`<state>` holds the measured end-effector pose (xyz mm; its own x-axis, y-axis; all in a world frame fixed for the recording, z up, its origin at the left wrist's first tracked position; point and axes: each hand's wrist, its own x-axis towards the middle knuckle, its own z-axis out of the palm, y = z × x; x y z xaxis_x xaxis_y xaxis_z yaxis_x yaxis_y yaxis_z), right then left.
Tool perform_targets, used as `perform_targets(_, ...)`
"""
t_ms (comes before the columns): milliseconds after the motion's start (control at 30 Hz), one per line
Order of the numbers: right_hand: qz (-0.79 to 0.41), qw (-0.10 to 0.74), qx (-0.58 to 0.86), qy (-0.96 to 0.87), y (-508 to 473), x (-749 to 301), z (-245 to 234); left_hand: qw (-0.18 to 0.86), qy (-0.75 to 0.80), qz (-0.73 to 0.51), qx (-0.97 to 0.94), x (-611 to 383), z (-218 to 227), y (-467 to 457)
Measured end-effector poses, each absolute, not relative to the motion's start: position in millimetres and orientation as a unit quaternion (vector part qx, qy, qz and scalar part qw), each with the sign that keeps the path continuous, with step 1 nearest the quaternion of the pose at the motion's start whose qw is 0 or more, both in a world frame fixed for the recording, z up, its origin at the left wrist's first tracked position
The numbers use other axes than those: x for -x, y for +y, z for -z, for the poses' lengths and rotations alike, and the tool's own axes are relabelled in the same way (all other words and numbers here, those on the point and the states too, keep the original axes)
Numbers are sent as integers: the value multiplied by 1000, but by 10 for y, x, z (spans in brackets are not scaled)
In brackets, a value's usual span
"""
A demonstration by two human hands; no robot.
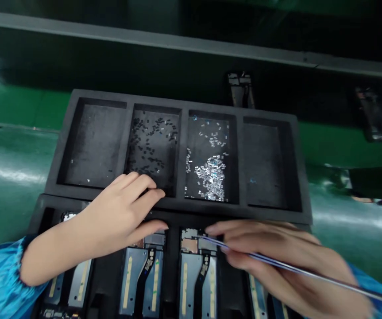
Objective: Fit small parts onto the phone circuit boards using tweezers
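Observation:
My right hand is closed on a pair of slim, shiny tweezers. Their tip reaches the upper board area of an opened phone body, which has a black flex cable down its middle. Whether the tip pinches anything is too small to tell. My left hand hovers at the front rim of the black compartment tray, thumb and fingers apart, with nothing visible in it. Below its thumb lies another opened phone body. Small black pieces and small silvery pieces fill the tray's two middle compartments.
Further phone bodies sit in the black holder at the front, partly behind my arms. Beyond the tray lie another phone body and, at right, a blurred one. A grey rail crosses the back.

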<state>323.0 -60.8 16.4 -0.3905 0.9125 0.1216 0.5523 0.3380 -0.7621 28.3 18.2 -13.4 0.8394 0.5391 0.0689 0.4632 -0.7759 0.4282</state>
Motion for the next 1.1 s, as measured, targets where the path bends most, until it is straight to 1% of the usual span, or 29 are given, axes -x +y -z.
perform_targets(67, -321, 298, 442, -783, -603, -3117, -109, 200, 268, -90, -938, -282, 139, 182)
perform_targets(133, -307, 313, 437, -785, -604, -3044, -27, 194, 265, -93, -940, -281, 145, 181)
perform_targets(300, -252, 288, 436, -814, -629, -3019, 121, 189, 263, -94, -942, -273, 161, 186)
perform_targets(467, -246, 350, 401, -810, -622, -3007, 184, 206, 263, -85, -939, -272, 156, 194)
perform_targets(667, -237, 337, 396, -820, -615, -3001, 164, 216, 262, -100, -935, -295, 141, 201)
perform_targets(800, -216, 307, 398, -837, -585, -3032, 173, 220, 264, -94, -934, -290, 134, 199)
perform_targets(900, -227, 302, 390, -840, -567, -3034, 181, 221, 264, -92, -934, -280, 140, 195)
perform_targets(1033, -259, 326, 403, -815, -600, -3035, 95, 224, 264, -90, -934, -273, 154, 198)
perform_targets(1100, -254, 373, 452, -770, -612, -3071, 30, 224, 268, -82, -933, -269, 160, 200)
